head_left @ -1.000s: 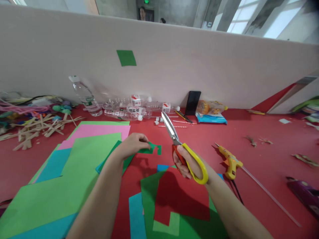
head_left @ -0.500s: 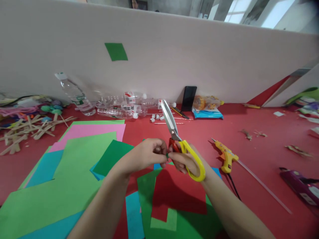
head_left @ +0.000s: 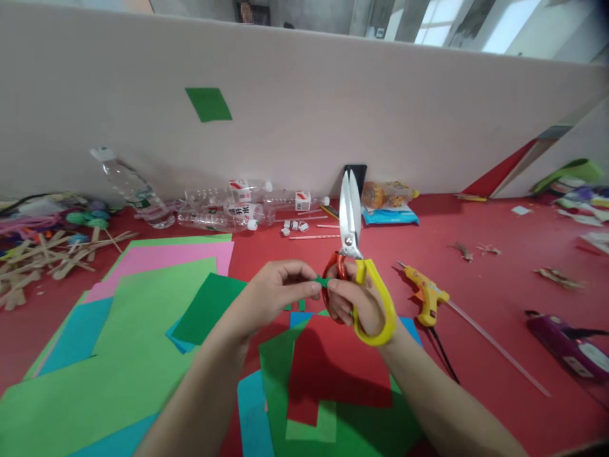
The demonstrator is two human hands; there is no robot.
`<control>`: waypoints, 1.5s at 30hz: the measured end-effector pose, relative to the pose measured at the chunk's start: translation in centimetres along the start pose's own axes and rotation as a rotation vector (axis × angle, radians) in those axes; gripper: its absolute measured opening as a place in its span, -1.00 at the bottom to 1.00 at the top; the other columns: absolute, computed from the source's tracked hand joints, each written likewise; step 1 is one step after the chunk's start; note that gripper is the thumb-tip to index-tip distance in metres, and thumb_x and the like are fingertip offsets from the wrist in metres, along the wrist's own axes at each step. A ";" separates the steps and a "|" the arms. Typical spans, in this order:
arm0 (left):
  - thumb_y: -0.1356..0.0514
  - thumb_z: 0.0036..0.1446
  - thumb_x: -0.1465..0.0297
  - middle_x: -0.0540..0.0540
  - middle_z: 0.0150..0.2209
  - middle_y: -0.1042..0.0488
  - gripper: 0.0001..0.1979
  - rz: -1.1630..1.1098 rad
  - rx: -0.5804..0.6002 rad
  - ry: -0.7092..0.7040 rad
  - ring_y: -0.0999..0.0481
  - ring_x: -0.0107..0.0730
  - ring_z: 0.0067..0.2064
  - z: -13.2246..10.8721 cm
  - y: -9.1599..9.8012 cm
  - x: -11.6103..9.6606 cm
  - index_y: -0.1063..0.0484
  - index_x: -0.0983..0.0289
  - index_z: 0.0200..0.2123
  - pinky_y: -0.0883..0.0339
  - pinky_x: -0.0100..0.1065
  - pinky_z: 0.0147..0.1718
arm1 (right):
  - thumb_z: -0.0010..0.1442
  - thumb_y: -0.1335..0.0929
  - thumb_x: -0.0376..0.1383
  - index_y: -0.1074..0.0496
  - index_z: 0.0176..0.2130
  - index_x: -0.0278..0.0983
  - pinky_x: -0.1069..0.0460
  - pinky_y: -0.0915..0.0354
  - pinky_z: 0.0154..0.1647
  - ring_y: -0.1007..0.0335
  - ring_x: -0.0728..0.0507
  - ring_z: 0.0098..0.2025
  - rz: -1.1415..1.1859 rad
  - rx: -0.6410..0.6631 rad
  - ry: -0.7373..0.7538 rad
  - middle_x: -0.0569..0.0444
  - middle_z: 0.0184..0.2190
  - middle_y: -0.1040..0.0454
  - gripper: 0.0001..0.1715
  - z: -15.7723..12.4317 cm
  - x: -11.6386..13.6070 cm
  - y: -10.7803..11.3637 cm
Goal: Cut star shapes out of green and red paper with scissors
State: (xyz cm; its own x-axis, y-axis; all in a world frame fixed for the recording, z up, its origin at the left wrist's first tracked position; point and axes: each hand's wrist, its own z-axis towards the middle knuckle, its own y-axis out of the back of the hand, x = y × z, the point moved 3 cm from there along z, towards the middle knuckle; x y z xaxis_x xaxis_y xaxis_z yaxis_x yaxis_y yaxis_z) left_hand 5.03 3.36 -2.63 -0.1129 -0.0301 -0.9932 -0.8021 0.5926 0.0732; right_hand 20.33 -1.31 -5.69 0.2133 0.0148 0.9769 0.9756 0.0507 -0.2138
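I watched the scissors point(head_left: 351, 219) swing upright from their earlier tilt, blades nearly together. The right hand point(head_left: 356, 306) curled tight through their handles. The left hand point(head_left: 280, 292) pinched a green paper scrap point(head_left: 323, 280) just beside them, above the red table point(head_left: 476, 298).

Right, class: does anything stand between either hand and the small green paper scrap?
Nothing visible does. The left hand and the right hand both pinch the green scrap directly, fingertips on it. The scissors sit in the right hand, blades pointing up, away from the scrap.
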 end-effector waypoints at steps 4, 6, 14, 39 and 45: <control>-0.36 0.02 0.35 0.01 -0.50 -0.58 -0.90 -0.124 -0.180 -0.061 -0.55 -0.35 -0.39 -0.2 0.4 -0.9 -0.57 0.19 -0.51 -0.42 -0.34 -0.30 | 0.29 -0.36 0.04 -0.28 -0.38 -0.18 0.07 -0.13 -0.66 -0.01 0.03 -0.75 -0.028 0.067 -0.019 0.36 -0.73 -0.12 -0.59 -0.4 0.5 0.8; -0.38 -0.02 0.37 -0.01 -0.51 -0.56 -0.91 -0.195 -0.323 -0.116 -0.56 -0.35 -0.38 -0.6 1.1 -1.5 -0.56 0.20 -0.52 -0.43 -0.34 -0.26 | 0.29 -0.37 0.14 -0.31 -0.36 -0.20 0.07 -0.11 -0.59 -0.05 0.01 -0.66 -0.208 0.151 -0.002 0.30 -0.65 -0.17 -0.50 -0.9 1.1 1.1; -0.36 0.02 0.45 -0.06 -0.48 -0.55 -0.93 -0.329 -0.642 -0.296 -0.53 -0.43 -0.36 -1.7 2.7 -2.0 -0.55 0.19 -0.46 -0.40 -0.37 -0.19 | 0.15 -0.22 0.51 -0.27 -0.30 -0.21 0.02 -0.10 -0.44 -0.14 -0.08 -0.42 -0.566 0.359 -0.086 0.11 -0.41 -0.33 -0.14 -2.4 1.7 -0.5; -0.32 0.09 0.36 -0.05 -0.49 -0.51 -0.88 -0.044 -0.699 -0.288 -0.49 -0.39 -0.37 -2.1 2.0 -2.3 -0.50 0.19 -0.48 -0.37 -0.35 -0.27 | 0.25 -0.18 0.45 -0.23 -0.36 -0.19 0.07 0.00 -0.56 -0.05 -0.04 -0.52 -0.519 0.327 -0.028 0.22 -0.57 -0.14 -0.21 -2.4 0.4 -0.4; -0.31 0.10 0.40 -0.06 -0.50 -0.52 -0.88 -0.066 -0.693 -0.313 -0.50 -0.41 -0.38 -2.2 1.9 -2.4 -0.49 0.19 -0.48 -0.36 -0.36 -0.27 | 0.21 -0.19 0.48 -0.24 -0.34 -0.19 0.06 -0.02 -0.57 -0.07 -0.05 -0.51 -0.531 0.336 -0.051 0.19 -0.54 -0.18 -0.18 -2.4 0.6 -0.6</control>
State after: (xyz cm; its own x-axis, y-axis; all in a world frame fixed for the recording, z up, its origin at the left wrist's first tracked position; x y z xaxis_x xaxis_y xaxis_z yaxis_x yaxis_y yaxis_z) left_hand 2.49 2.78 0.07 0.0367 0.2425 -0.9695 -0.9977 -0.0462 -0.0493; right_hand 19.99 -3.75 -4.96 -0.3067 -0.0515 0.9504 0.8762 0.3748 0.3030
